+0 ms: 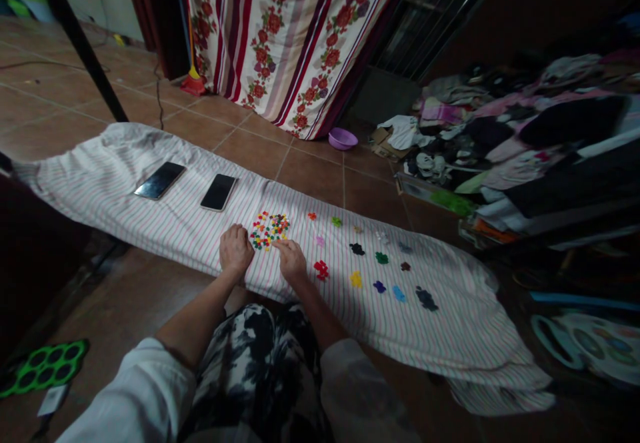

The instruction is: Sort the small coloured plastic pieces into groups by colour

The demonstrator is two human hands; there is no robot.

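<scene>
A pile of small mixed-colour beads (270,230) lies spread on the striped cloth. My left hand (237,248) rests at the pile's left edge with its fingers curled in; whatever they may hold is hidden. From the right, my right hand (292,260) reaches to the pile's lower edge, its index finger stretched out and touching or nearly touching the beads. To the right sit small single-colour heaps, among them red beads (321,270), yellow beads (355,279), black beads (357,249), green beads (381,258), light blue beads (399,294) and dark grey beads (427,298).
The striped cloth (470,323) covers a long narrow surface. Two phones, a larger phone (160,180) and a smaller phone (219,192), lie on its left part. Beyond stand a purple bowl (343,138), a floral curtain (280,36) and heaped clothes (500,123).
</scene>
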